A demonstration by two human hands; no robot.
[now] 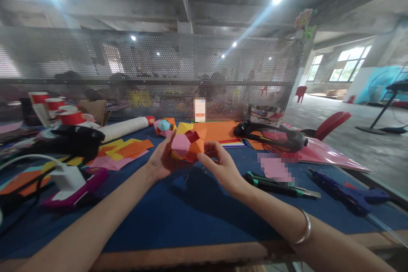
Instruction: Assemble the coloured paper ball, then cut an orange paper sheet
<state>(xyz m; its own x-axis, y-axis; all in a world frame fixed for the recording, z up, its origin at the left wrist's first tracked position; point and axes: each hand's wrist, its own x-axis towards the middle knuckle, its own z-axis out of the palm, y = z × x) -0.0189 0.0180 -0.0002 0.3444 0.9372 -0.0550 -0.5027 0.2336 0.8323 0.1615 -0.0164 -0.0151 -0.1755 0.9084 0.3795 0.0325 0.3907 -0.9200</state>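
Both my hands hold a folded paper ball (188, 144) made of pink, orange, red and yellow pieces, raised a little above the blue table top (191, 212). My left hand (161, 160) cups it from the left and below. My right hand (219, 165) pinches its right side with thumb and fingers. A silver bangle (304, 227) circles my right wrist.
Loose coloured paper sheets (124, 151) lie left, and orange sheets (219, 131) behind the ball. A utility knife (280, 185) and a blue glue gun (347, 193) lie at the right, black headphones (274, 134) behind them. Paper cups (63, 112) and a white charger (68, 178) are at the left. A mesh screen (159, 76) closes the back.
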